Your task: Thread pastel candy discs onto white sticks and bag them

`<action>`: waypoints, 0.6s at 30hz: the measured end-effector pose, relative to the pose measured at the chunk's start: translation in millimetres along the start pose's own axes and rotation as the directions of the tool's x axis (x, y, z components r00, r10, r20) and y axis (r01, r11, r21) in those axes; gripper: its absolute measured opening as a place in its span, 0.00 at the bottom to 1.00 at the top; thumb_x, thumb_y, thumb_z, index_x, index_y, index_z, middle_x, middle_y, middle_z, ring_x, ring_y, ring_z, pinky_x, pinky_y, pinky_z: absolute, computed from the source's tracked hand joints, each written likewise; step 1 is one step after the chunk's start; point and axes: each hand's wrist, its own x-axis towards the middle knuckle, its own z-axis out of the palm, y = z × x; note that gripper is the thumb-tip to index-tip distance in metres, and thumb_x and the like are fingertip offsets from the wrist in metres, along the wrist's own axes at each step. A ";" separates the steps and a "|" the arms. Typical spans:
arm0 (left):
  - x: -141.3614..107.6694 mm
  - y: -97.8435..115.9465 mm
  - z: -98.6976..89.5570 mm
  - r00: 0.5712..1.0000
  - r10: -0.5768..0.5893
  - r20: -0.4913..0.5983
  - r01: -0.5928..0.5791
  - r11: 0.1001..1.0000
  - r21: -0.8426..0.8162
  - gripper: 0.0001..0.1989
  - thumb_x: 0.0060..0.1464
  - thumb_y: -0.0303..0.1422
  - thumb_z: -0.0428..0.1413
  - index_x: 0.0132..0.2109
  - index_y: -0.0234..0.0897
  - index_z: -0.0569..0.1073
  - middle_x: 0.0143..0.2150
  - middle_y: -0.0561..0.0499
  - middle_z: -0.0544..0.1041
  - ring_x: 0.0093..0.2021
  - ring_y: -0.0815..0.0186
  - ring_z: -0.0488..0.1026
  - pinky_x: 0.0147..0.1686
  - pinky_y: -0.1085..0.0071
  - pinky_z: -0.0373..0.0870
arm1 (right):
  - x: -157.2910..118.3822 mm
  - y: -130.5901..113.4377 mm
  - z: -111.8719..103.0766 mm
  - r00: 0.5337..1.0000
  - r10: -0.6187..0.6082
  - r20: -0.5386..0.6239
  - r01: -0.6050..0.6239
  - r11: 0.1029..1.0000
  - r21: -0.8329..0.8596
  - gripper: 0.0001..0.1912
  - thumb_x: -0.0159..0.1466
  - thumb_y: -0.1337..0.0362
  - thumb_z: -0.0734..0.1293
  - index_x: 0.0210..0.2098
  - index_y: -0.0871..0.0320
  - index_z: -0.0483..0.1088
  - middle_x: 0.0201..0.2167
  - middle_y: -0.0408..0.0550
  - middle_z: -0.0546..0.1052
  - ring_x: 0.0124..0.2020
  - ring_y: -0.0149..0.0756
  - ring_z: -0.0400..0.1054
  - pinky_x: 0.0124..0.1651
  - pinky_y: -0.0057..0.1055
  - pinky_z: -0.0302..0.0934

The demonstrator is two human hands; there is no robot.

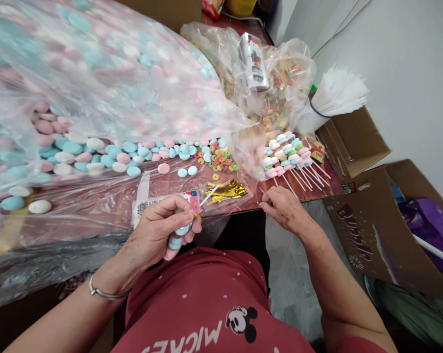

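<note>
My left hand (166, 220) is closed around a candy skewer (176, 240) with blue and pink pieces; its white stick points up to the right, and a small printed card (192, 200) sits by the fingertips. My right hand (283, 208) rests at the table's front edge with its fingers curled, just below a pile of finished candy skewers (287, 152). Whether anything is between those fingers is hidden. Between the hands lies a bunch of gold twist ties (227, 191) on clear plastic. Ring-shaped gummies (221, 161) are scattered behind the ties.
A huge clear bag (133, 78) of pastel candies spills along the left and back. Behind stand a bag of gummy rings (276, 103), a silver tin (254, 61) and a container of white sticks (320, 105). Cardboard boxes (361, 235) stand at the right.
</note>
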 end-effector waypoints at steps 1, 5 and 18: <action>-0.1 0.0 0.1 1.000 -0.003 0.001 0.003 1.000 0.001 0.12 0.48 0.36 0.65 0.31 0.36 0.70 0.24 0.53 0.77 0.18 0.70 0.68 0.05 0.83 0.57 | 1.7 -1.6 0.5 1.000 -0.025 0.010 0.026 0.998 -0.050 0.07 0.64 0.69 0.63 0.29 0.59 0.69 0.30 0.50 0.74 0.35 0.39 0.65 0.41 0.33 0.54; -1.3 1.1 1.1 1.000 -0.013 -0.002 0.013 1.000 -0.003 0.13 0.47 0.36 0.66 0.31 0.36 0.70 0.24 0.53 0.76 0.18 0.71 0.68 0.06 0.83 0.57 | 6.6 -5.6 1.6 0.993 -0.118 0.033 0.122 0.963 -0.241 0.08 0.62 0.72 0.60 0.30 0.61 0.70 0.30 0.55 0.74 0.35 0.43 0.65 0.41 0.36 0.53; 12.1 -8.5 18.3 0.990 0.020 0.142 -0.015 0.999 -0.036 0.15 0.47 0.39 0.66 0.29 0.34 0.70 0.23 0.50 0.77 0.16 0.73 0.67 0.06 0.84 0.55 | 14.2 -81.7 -9.5 0.856 0.115 -0.503 0.289 0.701 0.652 0.07 0.65 0.68 0.59 0.32 0.55 0.65 0.27 0.41 0.70 0.28 0.29 0.64 0.34 0.26 0.60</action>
